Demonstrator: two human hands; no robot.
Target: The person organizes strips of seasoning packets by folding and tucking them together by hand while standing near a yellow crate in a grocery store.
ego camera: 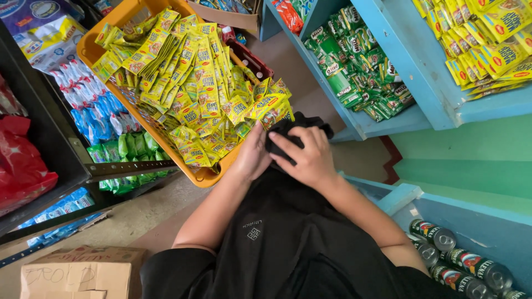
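Both hands are at the chest, gathered on a bunched fold of black cloth shirt hem [288, 135] pulled up in front of the body; the right hand [307, 158] lies over the fold with fingers curled down and closed on the fabric, the left hand [254, 154] presses against the fold's left side, fingers mostly hidden behind it, so how far they are closed cannot be told. The fold sits just beside the near corner of the orange plastic basket [206, 176], which is heaped with strips of small yellow foil sachets [188, 83]. A cluster of sachets [270, 106] at that near corner rises above the rim and touches or nearly touches the cloth. Risk as judged: the heap is loose and overtops the rim there, so a tug of the cloth or a nudge of the left forearm could drag strips over the edge to the floor. Blue wooden shelf [388, 119] with green sachet packs [360, 66] stands to the right; green-labelled tin cans [460, 266] lie at the lower right, well apart from the hands
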